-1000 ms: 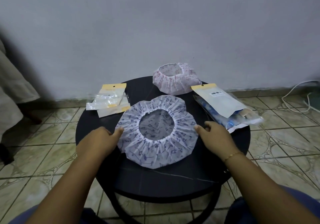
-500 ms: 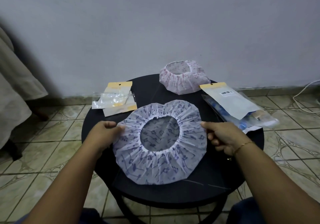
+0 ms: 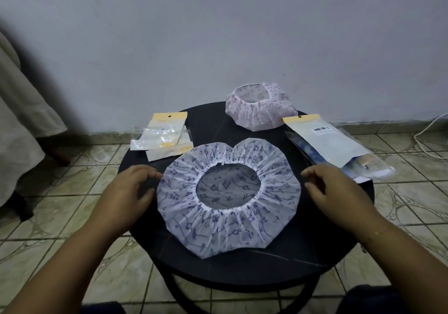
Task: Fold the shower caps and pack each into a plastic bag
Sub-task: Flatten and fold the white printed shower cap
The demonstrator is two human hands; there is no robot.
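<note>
On table (image 3: 303, 253), both hands (image 3: 126, 192) have released the blue cap (image 3: 228, 229).

Bare desk (image 3: 242, 269) strip open along the near edge, blue shower cap (image 3: 229, 196) filling the middle, plastic bags (image 3: 164, 135) crowding far left, packed bags (image 3: 337, 147) blocking the right, pink shower cap (image 3: 260, 112) at the far edge
</note>
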